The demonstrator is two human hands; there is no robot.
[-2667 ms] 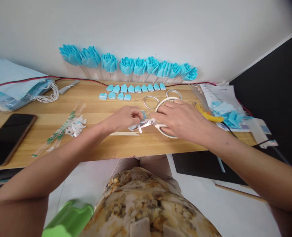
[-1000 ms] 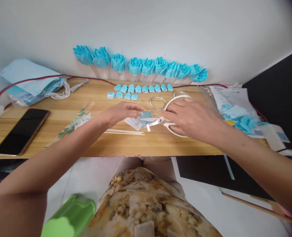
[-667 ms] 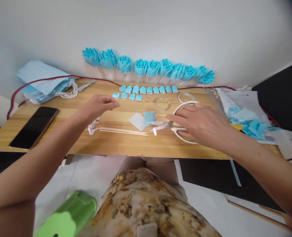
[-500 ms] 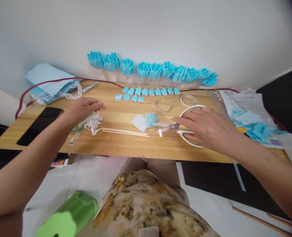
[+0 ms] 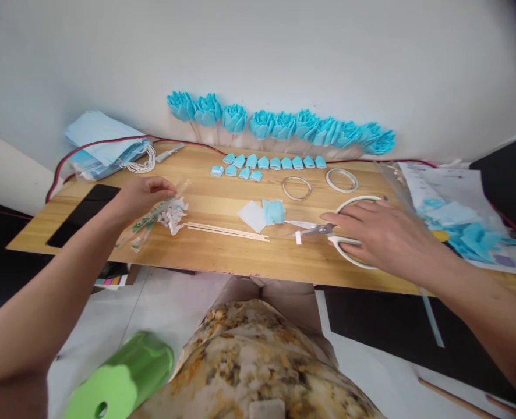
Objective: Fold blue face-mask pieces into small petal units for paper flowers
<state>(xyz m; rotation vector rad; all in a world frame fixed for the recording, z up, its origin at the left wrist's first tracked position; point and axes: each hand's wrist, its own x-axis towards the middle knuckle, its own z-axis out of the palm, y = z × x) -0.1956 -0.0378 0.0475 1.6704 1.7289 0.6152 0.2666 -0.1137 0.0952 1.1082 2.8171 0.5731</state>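
My right hand [image 5: 384,233] grips the white-handled scissors [image 5: 328,230], their blades parted and pointing left. A small white strip [image 5: 298,237] is at the lower blade. Left of the blade tips lie a folded blue fabric piece [image 5: 274,212] and a white square [image 5: 252,216]. My left hand [image 5: 147,195] has its fingers pinched together beside crumpled white scraps [image 5: 173,215] and clear wrappers [image 5: 142,230]; what is between the fingertips, if anything, is too small to make out. Thin wooden sticks [image 5: 227,231] lie between the hands.
Blue fabric flowers [image 5: 234,119] on sticks lean along the wall, with rows of folded blue pieces [image 5: 275,163] before them. Two rings [image 5: 342,180] [image 5: 297,188] lie behind the scissors. A phone [image 5: 83,215] and bagged masks [image 5: 105,142] are left, blue scraps [image 5: 472,238] right.
The view has shifted, so the table appears slightly further right. My left hand's fingers have curled in near the wrappers. My right hand still holds the scissors with parted blades.
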